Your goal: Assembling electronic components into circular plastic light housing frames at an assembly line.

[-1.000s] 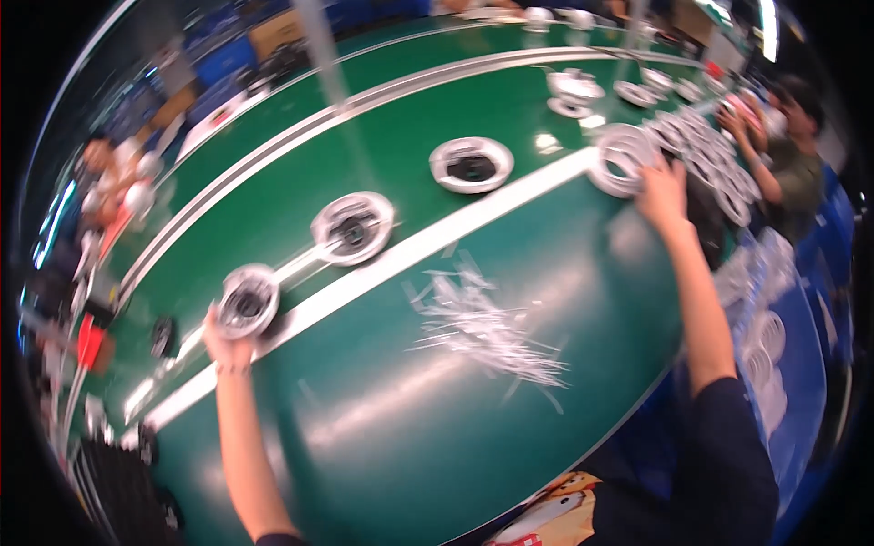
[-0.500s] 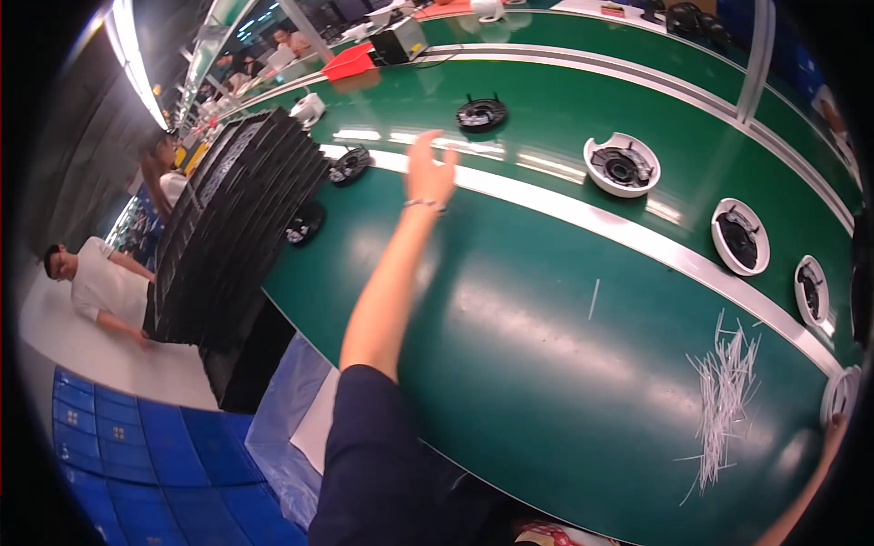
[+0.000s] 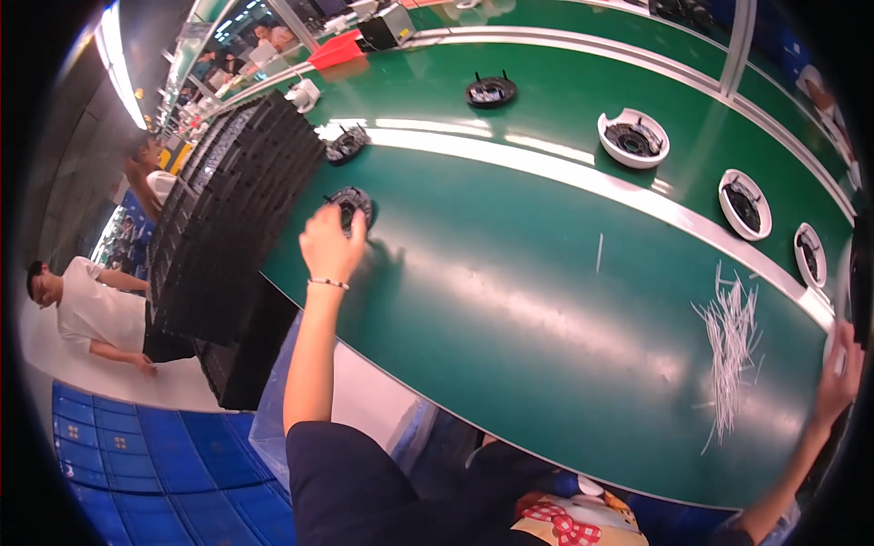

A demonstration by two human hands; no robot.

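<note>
Black round part point(image 3: 350, 197): at my left hand point(image 3: 330, 244), near the table's point(image 3: 510, 364) left edge, beside the tray stack point(image 3: 241, 209); it seems farther in from that edge than half a second ago.
Left fingers: curled onto its rim, gripping it, I judge, so this is now the piece in hand; in the earlier frame they reach, empty, over the far edge.
Right hand point(image 3: 839, 378): at the table's right end by a white piece point(image 3: 833, 351) (mostly hidden); whether those fingers grip, I cannot tell.
White strips point(image 3: 728, 346): near the right end, as before.
</note>
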